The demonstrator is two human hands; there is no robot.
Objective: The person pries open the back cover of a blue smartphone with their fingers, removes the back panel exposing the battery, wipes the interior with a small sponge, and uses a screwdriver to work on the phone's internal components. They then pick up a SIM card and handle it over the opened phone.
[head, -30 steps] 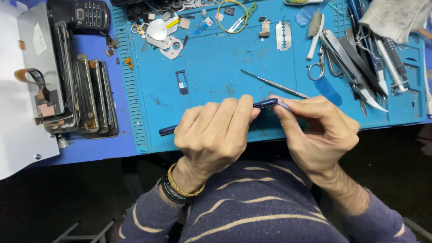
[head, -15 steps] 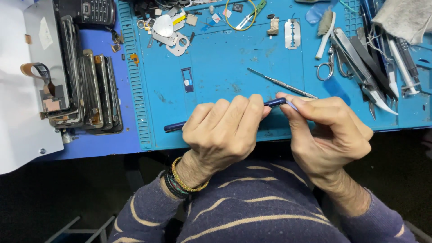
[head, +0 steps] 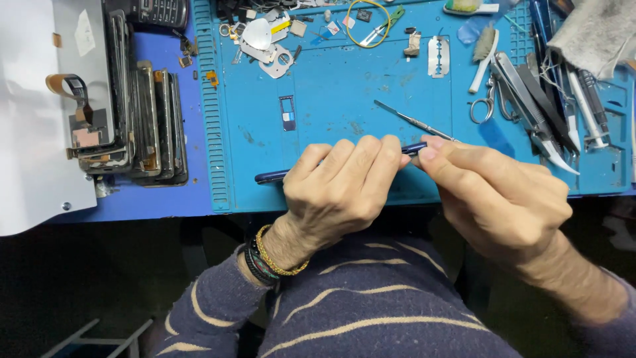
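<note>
Covering most of the surface, a blue work mat [head: 344, 99] stretches from near the left side to the right edge, with a white sheet [head: 30, 132] lying over the far left corner area. Beside that sheet stands a row of dark phones [head: 142, 119] set on edge, just left of the mat's ribbed border. The left hand [head: 338, 195] sits at the near edge of the mat, its grip curled shut over a slim dark-blue phone [head: 275, 176] held edge-up; one end of the phone sticks out to the left of the knuckles and the other shows between the two hands. The right hand [head: 497, 199] touches that right end, thumb and forefinger pinched shut on it; whether they also hold a small tool cannot be told. Along the right edge lie scissors [head: 487, 99], pliers and tweezers close together. A thin metal probe [head: 414, 121] lies just beyond the fingers. Near the mat's middle rests a small card tray [head: 287, 113].
</note>
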